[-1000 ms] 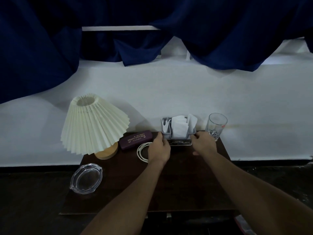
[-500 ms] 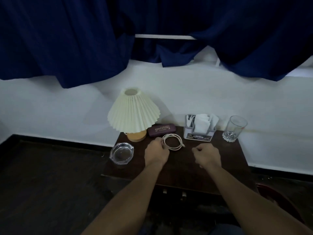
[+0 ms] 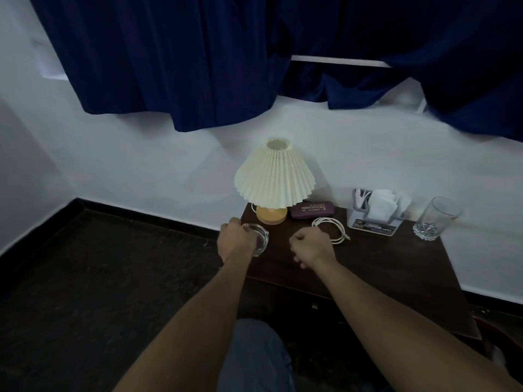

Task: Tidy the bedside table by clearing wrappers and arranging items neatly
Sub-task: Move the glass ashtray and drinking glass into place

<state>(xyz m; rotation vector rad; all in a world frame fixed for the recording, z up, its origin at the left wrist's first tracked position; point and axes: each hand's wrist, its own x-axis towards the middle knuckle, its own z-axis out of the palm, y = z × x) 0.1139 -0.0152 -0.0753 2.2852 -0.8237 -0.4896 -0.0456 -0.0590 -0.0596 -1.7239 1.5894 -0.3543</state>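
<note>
Your left hand curls over the glass ashtray at the left edge of the table, with the lamp just behind it. Your right hand is a fist with nothing visible in it, just in front of the coiled white cable. Along the wall sit the purple glasses case, the napkin holder and, far right, the tumbler.

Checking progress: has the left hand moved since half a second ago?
Yes. The left hand went left from the cable to the ashtray, past the lamp base.
</note>
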